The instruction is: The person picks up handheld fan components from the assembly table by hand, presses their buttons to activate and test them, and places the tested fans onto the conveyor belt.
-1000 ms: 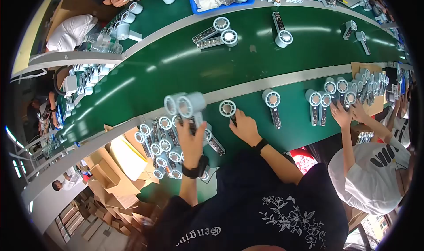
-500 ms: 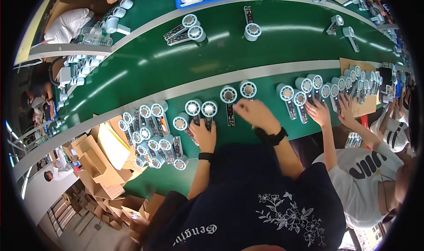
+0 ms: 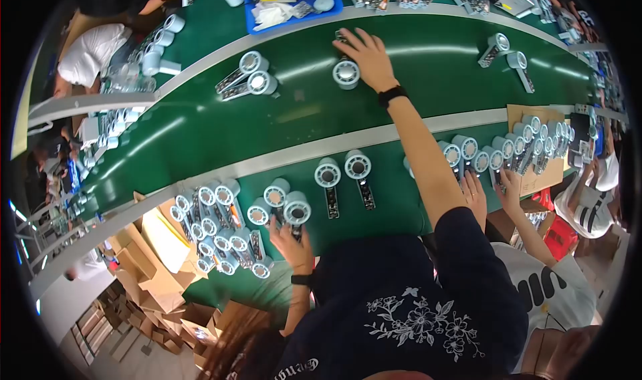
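My left hand is closed around the handle of a light-blue hair dryer body with a round ring head. Two similar bodies stand close to its upper left, one of them a hair dryer body almost touching the held one. My right hand reaches across the green belt, fingers spread, its fingertips at the dark open handle of another hair dryer body. Between my arms, two more bodies with exposed circuitry in their handles lie on the bench, including a hair dryer body.
A cluster of similar bodies covers the bench's left end beside cardboard. On the right, a co-worker's hands handle more bodies. A metal rail separates bench and belt. A blue tray stands beyond the belt.
My right hand has moved from the bench bodies out over the belt to a body there. My left hand has shifted closer to me with one body. The view has also shifted.
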### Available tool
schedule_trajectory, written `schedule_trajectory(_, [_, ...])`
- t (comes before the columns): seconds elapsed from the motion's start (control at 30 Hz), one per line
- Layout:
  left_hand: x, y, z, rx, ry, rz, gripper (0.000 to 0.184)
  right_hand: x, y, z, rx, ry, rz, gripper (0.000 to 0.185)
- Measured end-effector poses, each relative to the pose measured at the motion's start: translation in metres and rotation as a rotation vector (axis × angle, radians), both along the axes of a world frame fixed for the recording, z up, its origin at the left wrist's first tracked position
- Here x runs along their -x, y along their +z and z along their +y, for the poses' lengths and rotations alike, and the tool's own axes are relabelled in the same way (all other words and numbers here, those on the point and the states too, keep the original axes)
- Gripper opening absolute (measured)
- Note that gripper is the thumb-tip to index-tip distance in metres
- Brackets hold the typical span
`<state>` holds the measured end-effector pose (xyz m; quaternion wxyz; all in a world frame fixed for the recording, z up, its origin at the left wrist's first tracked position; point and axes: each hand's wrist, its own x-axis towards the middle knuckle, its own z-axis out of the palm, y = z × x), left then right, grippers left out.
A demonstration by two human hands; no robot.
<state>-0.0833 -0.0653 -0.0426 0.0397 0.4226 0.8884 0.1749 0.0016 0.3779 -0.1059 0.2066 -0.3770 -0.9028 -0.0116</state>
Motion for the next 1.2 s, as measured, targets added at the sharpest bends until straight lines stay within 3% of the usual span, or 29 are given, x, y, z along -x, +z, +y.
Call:
schedule_trajectory(0.03, [0.000, 0.004, -0.004, -0.008, -0.015, -0.011, 0.031, 0.004, -0.005, 0.007, -0.050, 0.075, 0.008, 0.052])
schedule_trajectory(0.1, [0.002, 0.017, -0.006, 0.000, 0.449, -0.768, 0.029, 0.011, -0.003, 0.011, -0.101, 0.137, 0.010, 0.046])
schedule_trajectory(0.23, [-0.006, 0.037, 0.016, -0.207, 0.543, -0.971, 0.027, 0.009, 0.011, 0.002, -0.051, 0.205, -0.298, 0.032])
schedule_trajectory(0.33, [0.005, -0.007, -0.001, -0.285, 0.402, -0.835, 0.029, -0.001, 0.018, -0.018, 0.514, 0.031, -0.216, 0.023])
schedule_trajectory(0.37, [0.006, -0.016, -0.017, -0.315, 0.342, -0.766, 0.032, -0.005, 0.015, -0.034, 0.531, 0.050, -0.212, 0.023])
schedule_trajectory(0.4, [0.005, -0.006, -0.016, -0.307, 0.362, -0.750, 0.032, -0.009, 0.006, -0.049, 0.758, -0.007, -0.021, 0.024])
schedule_trajectory(0.47, [0.001, 0.020, 0.010, -0.359, 0.276, -1.205, 0.039, -0.011, -0.001, -0.067, 1.182, -0.131, 0.368, 0.027])
schedule_trajectory(0.5, [-0.004, 0.026, 0.015, -0.367, 0.284, -1.193, 0.039, -0.012, 0.014, -0.080, 1.184, -0.115, 0.369, 0.027])
schedule_trajectory(0.6, [-0.012, 0.040, 0.020, -0.397, 0.245, -1.172, 0.041, -0.034, 0.073, -0.152, 1.516, -0.095, 0.717, 0.029])
schedule_trajectory(0.7, [-0.016, 0.051, 0.015, -0.340, 0.103, -1.277, 0.039, -0.067, 0.099, -0.222, 1.751, -0.020, 0.911, 0.025])
schedule_trajectory(0.77, [-0.024, 0.051, 0.015, -0.481, 0.070, -1.425, 0.036, -0.089, 0.124, -0.263, 1.871, -0.038, 0.972, 0.025])
schedule_trajectory(0.93, [-0.031, 0.061, 0.016, -0.629, -0.046, -1.548, 0.034, -0.122, 0.142, -0.322, 1.860, -0.002, 0.953, 0.030])
schedule_trajectory(1.03, [-0.038, 0.067, 0.015, -0.636, -0.059, -1.580, 0.034, -0.127, 0.146, -0.342, 1.614, -0.032, 0.998, 0.035])
schedule_trajectory(1.2, [-0.048, 0.075, 0.021, -0.639, -0.124, -1.657, 0.034, -0.136, 0.159, -0.353, 1.473, -0.097, 1.162, 0.042])
